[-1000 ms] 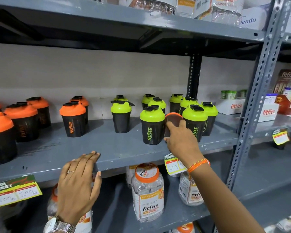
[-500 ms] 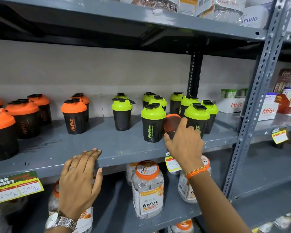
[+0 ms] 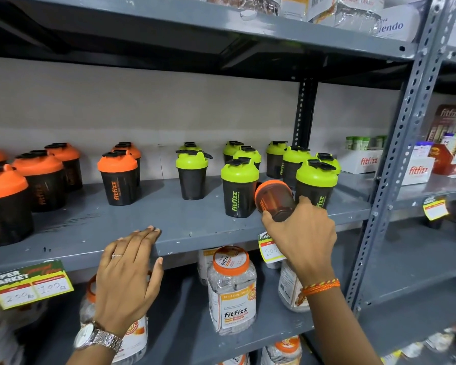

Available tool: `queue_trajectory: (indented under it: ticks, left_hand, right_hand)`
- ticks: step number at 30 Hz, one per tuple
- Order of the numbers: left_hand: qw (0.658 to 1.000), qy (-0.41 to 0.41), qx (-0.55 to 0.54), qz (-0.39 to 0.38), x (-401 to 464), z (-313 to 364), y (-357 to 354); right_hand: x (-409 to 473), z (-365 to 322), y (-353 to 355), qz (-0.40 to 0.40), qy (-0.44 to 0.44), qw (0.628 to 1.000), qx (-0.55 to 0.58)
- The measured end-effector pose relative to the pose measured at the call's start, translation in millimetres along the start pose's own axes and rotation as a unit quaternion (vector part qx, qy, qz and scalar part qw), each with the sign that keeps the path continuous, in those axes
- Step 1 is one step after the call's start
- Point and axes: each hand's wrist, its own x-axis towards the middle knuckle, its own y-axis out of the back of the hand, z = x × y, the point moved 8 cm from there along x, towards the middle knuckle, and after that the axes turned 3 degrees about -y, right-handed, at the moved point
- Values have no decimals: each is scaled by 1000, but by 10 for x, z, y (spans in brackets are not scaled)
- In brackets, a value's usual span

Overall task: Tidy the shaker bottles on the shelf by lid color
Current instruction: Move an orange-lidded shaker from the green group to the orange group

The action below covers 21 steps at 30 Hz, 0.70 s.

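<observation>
Orange-lidded shaker bottle (image 3: 273, 200): dark see-through body, orange lid, tipped on its side with the lid pointing left and away, among the green-lidded bottles (image 3: 239, 187) at the right of the shelf (image 3: 169, 219). It is held in the right hand (image 3: 300, 233), fingers wrapped round the lower body and base; whether it touches the shelf or is lifted clear cannot be told.

Handling, as a judgement: looks empty, so light; rigid plastic, smooth and somewhat slippery; not fragile, though the flip cap could snag a neighbour. Best taken round the body below the lid, as now, and turned upright before setting down.

Orange-lidded bottles (image 3: 117, 177): group standing at the left of the same shelf, well apart from the held bottle; the likely destination.

Green-lidded bottles: cluster standing on either side of and behind the held bottle.

Left hand (image 3: 128, 272): open, fingers together and flat, fingertips resting on the shelf's front edge, holding nothing.

Lower shelf: clear jars with orange lids (image 3: 231, 288). Price tags (image 3: 29, 284) hang on the shelf edge.
</observation>
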Motion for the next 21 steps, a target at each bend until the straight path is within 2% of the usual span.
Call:
queue_trajectory:
  ticks: [6,11,21]
  left_hand:
    - [1000,0,-5,-7,-1,-13,-7]
    - [1000,1,-7,-3,3,-18,-14]
    - [1000,10,-2,-3,7,-18,-19]
  right_hand:
    - [111,137,15,-10,-46,996,72]
    - [144,228,8,-24,-57,994,85]
    - [45,121,204,63,-15,993,95]
